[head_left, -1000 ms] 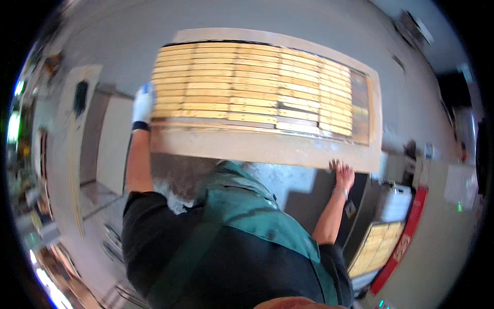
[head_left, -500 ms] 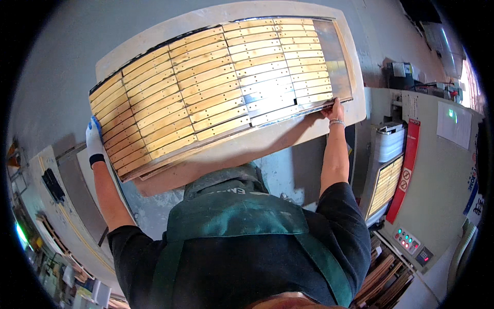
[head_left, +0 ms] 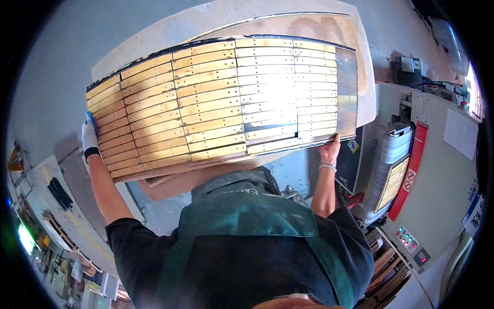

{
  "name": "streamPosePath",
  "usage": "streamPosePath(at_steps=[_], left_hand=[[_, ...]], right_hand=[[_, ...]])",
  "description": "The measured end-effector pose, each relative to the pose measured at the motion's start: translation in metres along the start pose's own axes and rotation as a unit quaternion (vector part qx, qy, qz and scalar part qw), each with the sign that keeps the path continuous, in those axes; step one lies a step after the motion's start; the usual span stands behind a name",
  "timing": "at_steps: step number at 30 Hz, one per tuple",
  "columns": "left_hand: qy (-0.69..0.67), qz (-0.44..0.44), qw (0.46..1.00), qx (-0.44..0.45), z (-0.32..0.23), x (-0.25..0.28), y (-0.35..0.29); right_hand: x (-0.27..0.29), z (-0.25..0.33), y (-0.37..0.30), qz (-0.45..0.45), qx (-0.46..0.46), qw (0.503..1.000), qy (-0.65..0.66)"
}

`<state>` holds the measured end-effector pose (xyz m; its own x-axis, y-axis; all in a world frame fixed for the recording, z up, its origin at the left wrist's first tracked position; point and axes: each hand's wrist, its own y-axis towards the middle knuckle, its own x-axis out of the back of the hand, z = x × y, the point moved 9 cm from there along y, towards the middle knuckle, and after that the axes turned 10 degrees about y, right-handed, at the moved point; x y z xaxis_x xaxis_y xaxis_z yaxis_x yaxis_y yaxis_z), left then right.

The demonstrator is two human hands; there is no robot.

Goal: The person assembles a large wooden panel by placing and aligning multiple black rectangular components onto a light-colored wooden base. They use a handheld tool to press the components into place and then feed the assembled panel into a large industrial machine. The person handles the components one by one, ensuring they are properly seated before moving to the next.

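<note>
A broad flat panel [head_left: 208, 98], covered in rows of light wooden slats with small dark holes, is between my hands, tilted slightly. My left hand [head_left: 90, 135], in a white and blue glove, is closed on its left edge. With a bracelet at its wrist, my bare right hand [head_left: 329, 150] grips the near edge close to the right corner, thumb on top and the other fingers mostly hidden below. A bare metallic strip [head_left: 347, 92] runs along the panel's right end. Beneath the panel, a brown board [head_left: 319, 28] shows at the far side.
The board lies on a pale round-cornered table [head_left: 154, 41]. At right stands a grey machine [head_left: 437, 165] with a red strip [head_left: 409, 175], lit buttons [head_left: 406, 237] and another slatted panel [head_left: 392, 183] in its opening. A pale bench [head_left: 51, 165] is at left.
The slatted panel has shifted toward me and turned slightly, baring the brown board behind it. My right hand has come nearer with it; both hands keep their hold.
</note>
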<state>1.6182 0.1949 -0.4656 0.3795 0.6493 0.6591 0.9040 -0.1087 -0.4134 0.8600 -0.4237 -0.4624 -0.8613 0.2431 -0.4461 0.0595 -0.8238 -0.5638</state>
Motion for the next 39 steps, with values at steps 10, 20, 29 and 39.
streamPosePath(at_steps=[10,20,29,39], left_hand=[[-0.072,0.092,0.992,0.052,0.029,-0.008,0.019],[0.06,0.105,0.992,-0.048,0.071,-0.024,0.048],[-0.046,0.072,0.996,0.025,0.039,-0.038,0.028],[-0.127,0.082,0.988,0.025,0.127,-0.089,0.072]], right_hand=[[-0.012,0.024,-0.024,-0.074,0.06,0.995,0.034],[-0.022,0.077,-0.049,-0.063,0.175,0.983,0.0],[-0.01,0.065,-0.066,-0.085,0.216,0.971,0.053],[-0.059,0.077,-0.089,-0.073,0.295,0.952,0.036]])
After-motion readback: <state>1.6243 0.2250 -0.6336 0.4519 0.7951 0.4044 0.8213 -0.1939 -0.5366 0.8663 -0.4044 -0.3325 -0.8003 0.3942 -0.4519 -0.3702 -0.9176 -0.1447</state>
